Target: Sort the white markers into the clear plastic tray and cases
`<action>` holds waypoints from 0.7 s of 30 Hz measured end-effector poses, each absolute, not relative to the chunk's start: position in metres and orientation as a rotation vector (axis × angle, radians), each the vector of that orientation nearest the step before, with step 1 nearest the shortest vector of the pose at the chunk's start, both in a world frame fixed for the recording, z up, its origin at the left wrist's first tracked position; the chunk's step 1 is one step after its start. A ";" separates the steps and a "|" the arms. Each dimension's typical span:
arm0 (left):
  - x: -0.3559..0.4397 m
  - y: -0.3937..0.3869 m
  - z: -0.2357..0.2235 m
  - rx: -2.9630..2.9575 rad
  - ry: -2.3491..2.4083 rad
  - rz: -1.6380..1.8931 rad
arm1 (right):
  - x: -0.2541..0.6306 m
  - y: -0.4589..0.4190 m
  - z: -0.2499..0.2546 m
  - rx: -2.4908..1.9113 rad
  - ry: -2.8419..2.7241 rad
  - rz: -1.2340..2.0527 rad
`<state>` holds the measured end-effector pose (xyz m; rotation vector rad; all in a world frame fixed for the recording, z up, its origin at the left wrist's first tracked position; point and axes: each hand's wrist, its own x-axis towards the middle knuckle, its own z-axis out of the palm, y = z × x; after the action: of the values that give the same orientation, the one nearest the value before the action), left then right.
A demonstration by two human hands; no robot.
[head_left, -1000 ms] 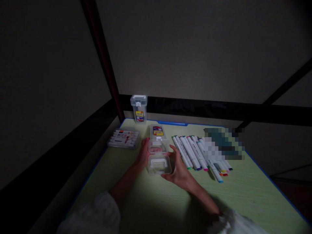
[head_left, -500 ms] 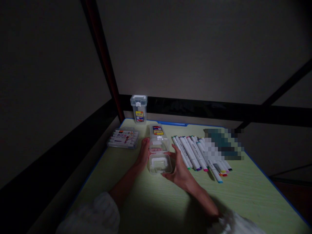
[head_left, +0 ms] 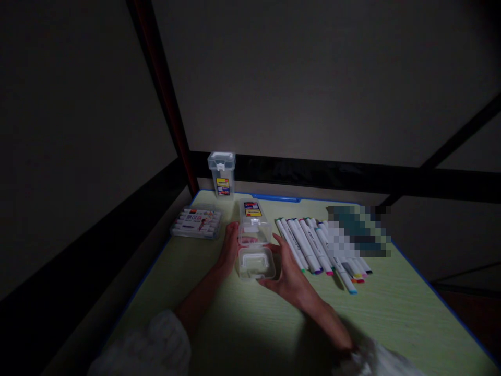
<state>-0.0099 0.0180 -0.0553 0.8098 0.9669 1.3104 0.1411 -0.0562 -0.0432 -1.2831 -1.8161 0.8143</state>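
Observation:
A clear plastic storage box point(head_left: 255, 234) lies on its back on the table, label up, with its mouth toward me. Its hinged lid point(head_left: 257, 263) is swung open at the near side and shows a white handle. My left hand point(head_left: 230, 249) holds the box's left side near the mouth; its fingertips show faintly through the plastic. Around the lid's right side curves my right hand point(head_left: 287, 271), thumb at the near corner and fingers by the hinge. Nothing shows inside the box except the blurred pink of fingers.
Many white markers point(head_left: 309, 245) with coloured ends lie right of the box. A second, closed clear box point(head_left: 222, 175) stands upright at the back left. A flat case of markers point(head_left: 195, 222) lies at the left edge. A pixelated dark item point(head_left: 358, 230) is at the right of the table point(head_left: 242, 324).
Both hands keep their hold on the box and lid. The whole view has shifted very slightly; nothing else visibly differs.

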 end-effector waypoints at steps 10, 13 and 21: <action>-0.009 0.017 -0.050 0.745 0.965 1.299 | 0.146 -0.058 -0.034 -1.323 -1.851 0.793; -0.009 0.017 -0.049 0.722 0.955 1.309 | 0.148 -0.058 -0.030 -1.362 -1.880 0.766; -0.009 0.018 -0.051 0.752 0.965 1.310 | 0.160 -0.054 -0.032 -1.285 -1.944 0.856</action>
<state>-0.0087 0.0179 -0.0512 0.7523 0.9651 1.3103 0.1602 -0.0542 -0.0324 -1.2853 -1.9436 0.8562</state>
